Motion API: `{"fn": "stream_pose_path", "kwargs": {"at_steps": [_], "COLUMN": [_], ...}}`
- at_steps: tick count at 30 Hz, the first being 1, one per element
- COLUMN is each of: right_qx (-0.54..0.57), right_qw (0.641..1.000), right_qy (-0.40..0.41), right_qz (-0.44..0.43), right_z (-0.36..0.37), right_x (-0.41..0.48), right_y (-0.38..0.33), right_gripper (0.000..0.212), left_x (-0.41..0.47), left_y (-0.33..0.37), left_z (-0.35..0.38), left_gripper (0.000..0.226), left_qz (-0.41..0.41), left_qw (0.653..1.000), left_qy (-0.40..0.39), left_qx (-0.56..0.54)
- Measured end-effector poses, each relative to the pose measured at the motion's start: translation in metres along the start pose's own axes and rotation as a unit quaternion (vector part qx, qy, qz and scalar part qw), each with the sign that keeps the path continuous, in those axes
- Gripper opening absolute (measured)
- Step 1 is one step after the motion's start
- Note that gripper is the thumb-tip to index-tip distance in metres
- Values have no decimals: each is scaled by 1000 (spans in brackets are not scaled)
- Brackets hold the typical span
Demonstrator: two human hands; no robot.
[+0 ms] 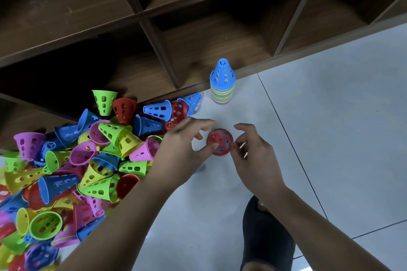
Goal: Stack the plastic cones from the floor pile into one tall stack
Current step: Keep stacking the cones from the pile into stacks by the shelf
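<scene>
A red perforated cone (pixel 220 141) is held over the floor between both hands, seen end-on. My left hand (pixel 185 145) pinches its left rim with thumb and fingers. My right hand (pixel 253 152) touches its right rim with its fingertips. A stack of cones (pixel 222 86) with a blue cone on top and many coloured rims below stands upright on the floor beyond my hands, apart from them. A big loose pile of cones (pixel 72 165) in blue, green, yellow, pink and red lies at the left.
A dark wooden shelf unit (pixel 154 28) with open compartments runs along the back, just behind the stack and pile. Pale grey floor tiles (pixel 330 116) spread to the right. A foot in a dark slipper (pixel 264 237) rests at the bottom.
</scene>
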State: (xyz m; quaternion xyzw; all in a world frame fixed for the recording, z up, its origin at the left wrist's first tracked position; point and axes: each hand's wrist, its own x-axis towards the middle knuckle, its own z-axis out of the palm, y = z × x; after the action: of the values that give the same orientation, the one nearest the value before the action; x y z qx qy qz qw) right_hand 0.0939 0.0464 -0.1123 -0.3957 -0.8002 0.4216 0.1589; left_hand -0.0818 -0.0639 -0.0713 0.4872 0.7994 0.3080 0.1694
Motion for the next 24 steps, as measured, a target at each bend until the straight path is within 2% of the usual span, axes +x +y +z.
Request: {"fn": "stream_pose_path", "kwargs": {"at_steps": [3, 10, 14, 17, 20, 24], "right_qx": [-16, -16, -52, -68, -93, -222], "right_qw": [1000, 1000, 998, 994, 987, 960], "right_qy": [14, 11, -28, -84, -132, -168], "right_qz": [-8, -15, -22, 4, -1, -38], "right_z": [0, 8, 26, 43, 66, 93], "right_x": [2, 44, 85, 118, 142, 158], "right_y": [2, -5, -17, -25, -27, -24], "right_gripper": [34, 15, 20, 19, 20, 33], "left_x": [-11, -41, -55, -61, -65, -69], "left_y": [-16, -64, -78, -81, -86, -89], "left_z": [9, 30, 43, 50, 54, 56], "left_gripper": [52, 40, 52, 64, 59, 47], "left_qz": [-41, -162, -174, -186, -198, -207], "left_qw": [999, 984, 979, 975, 971, 973], "left_qy": [-9, -7, -35, -54, -62, -49], "left_qx": [14, 70, 102, 110, 116, 92]}}
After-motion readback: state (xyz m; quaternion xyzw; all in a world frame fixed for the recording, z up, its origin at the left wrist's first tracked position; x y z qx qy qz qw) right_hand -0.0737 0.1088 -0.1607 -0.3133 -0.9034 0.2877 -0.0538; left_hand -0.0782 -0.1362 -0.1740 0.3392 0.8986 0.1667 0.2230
